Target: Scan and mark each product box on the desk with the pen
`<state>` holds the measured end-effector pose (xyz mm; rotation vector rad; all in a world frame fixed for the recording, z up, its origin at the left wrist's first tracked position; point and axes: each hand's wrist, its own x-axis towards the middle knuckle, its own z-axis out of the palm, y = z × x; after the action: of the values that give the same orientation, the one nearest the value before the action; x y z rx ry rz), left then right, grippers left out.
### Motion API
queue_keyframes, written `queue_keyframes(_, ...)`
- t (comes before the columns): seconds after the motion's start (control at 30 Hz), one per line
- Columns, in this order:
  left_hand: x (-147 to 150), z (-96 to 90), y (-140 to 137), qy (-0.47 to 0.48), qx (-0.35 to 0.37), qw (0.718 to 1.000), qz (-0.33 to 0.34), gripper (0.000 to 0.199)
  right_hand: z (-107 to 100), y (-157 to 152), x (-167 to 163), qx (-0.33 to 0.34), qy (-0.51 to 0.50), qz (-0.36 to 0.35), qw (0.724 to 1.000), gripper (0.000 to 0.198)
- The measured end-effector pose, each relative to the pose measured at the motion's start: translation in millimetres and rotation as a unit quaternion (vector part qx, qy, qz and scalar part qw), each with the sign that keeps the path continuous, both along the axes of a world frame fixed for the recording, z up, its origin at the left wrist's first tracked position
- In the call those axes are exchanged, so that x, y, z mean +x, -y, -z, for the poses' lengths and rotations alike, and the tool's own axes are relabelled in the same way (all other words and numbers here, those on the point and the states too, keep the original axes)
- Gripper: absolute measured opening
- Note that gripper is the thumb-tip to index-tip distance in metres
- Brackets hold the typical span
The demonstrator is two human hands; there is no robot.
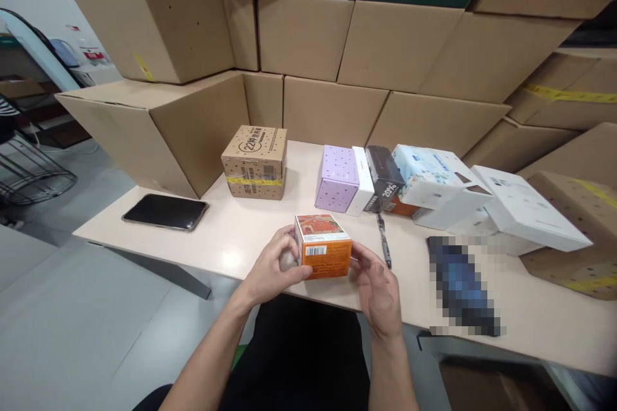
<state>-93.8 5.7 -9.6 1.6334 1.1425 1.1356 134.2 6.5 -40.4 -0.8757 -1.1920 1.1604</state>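
A small orange cardboard box [328, 260] with a barcode and a food picture on its top is at the table's near edge. My left hand [277, 263] grips its left side, the thumb pressing on the front face. From the other side, my right hand [378, 286] holds the box with its fingertips at the right edge, palm turned inward. Part of those fingers is hidden behind the box. Just beyond it stand a lilac dotted box [336, 176] and a narrow white box [360, 183]. A dark pen [384, 241] lies to the right of the orange box.
A phone [166, 212] lies at the table's left end, near a taped brown carton [255, 164]. To the right are a dark box [384, 173], a tissue pack [427, 173], a white box [527, 205] and a blurred dark object [463, 286]. Large cardboard boxes [332, 106] wall the back.
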Motion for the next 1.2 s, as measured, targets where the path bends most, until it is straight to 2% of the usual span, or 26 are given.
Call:
queue_keyframes(0.1, 1.7, 1.8, -2.3, 0.045, -0.018, 0.999, -0.011, 0.027, -4.5, 2.7, -1.7, 0.024, 0.021, -0.049, 0.998, 0.055)
queue_keyframes(0.23, 7.0, 0.0, -6.2, 0.066, -0.042, 0.997, -0.027, 0.034, -7.1, 3.4, -6.5, 0.026, 0.091, -0.084, 0.992, 0.071)
queue_keyframes(0.4, 5.3, -4.5, -5.8, -0.011, 0.002, 1.000, -0.029, 0.031, -6.8, 0.9, -11.1, -0.006, 0.116, -0.052, 0.992, 0.063)
queue_keyframes(0.5, 2.2, -5.6, -1.8, -0.059, 0.001, 0.998, 0.000, 0.026, -10.5, 0.2, -11.8, -0.022, 0.108, -0.032, 0.993, 0.061)
queue_keyframes(0.6, 2.9, -6.9, 1.3, -0.090, 0.000, 0.996, 0.012, 0.034, -13.9, -0.4, -12.3, -0.028, 0.114, -0.005, 0.993, 0.060)
queue_keyframes(0.77, 7.3, -6.3, 2.0, -0.078, -0.015, 0.997, -0.018, 0.027, -13.4, -0.5, -13.4, -0.040, 0.103, 0.025, 0.994, 0.055)
queue_keyframes(0.97, 8.5, 0.3, 1.5, -0.119, 0.003, 0.989, -0.084, 0.029, -12.7, 2.8, -12.1, -0.025, 0.086, 0.067, 0.994, 0.049)
queue_keyframes(1.2, 16.4, -3.4, -0.6, -0.181, 0.014, 0.979, -0.090, 0.035, -13.5, 1.8, -11.8, -0.021, 0.125, 0.070, 0.990, 0.049)
